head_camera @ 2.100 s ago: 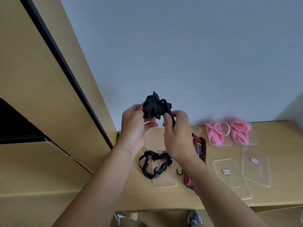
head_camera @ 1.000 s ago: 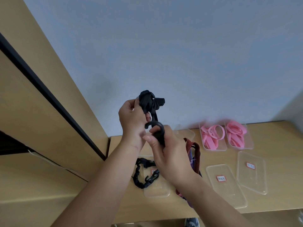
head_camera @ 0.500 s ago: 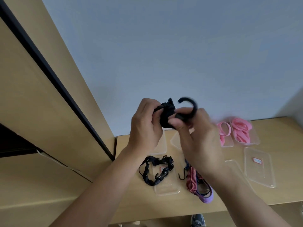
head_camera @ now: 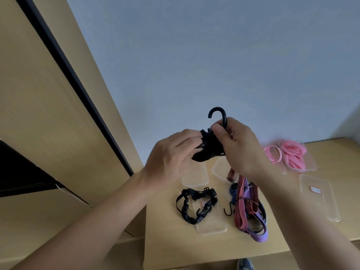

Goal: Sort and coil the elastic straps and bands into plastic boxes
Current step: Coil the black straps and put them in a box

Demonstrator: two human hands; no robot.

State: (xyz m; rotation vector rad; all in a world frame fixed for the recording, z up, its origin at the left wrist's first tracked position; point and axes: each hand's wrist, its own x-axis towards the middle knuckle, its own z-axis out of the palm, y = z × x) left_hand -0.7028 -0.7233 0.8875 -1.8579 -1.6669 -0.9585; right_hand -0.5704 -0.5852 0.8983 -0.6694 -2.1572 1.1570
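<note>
Above the wooden table [head_camera: 321, 236] I hold a bunched black strap [head_camera: 206, 151] between both hands. My left hand [head_camera: 171, 158] grips the bundle from the left. My right hand [head_camera: 239, 147] pinches the shank of its black hook [head_camera: 219, 116], which points up. Below lie another black strap with buckles [head_camera: 192, 205] across a clear lid [head_camera: 212, 225], and a pile of red-striped, purple and blue straps [head_camera: 247, 207]. Two clear boxes [head_camera: 194, 176] stand behind them, partly hidden by my hands.
Pink bands [head_camera: 290, 154] fill two clear boxes at the back right. A clear lid with a red label [head_camera: 319, 195] lies to the right. A tan cabinet [head_camera: 48, 94] with a black edge rises at the left. A shoe [head_camera: 245, 265] shows below the table's front edge.
The right hand has carried the hook from below the bundle round to its top, so the hook now stands upright. The left hand kept its grip on the bunched strap.
</note>
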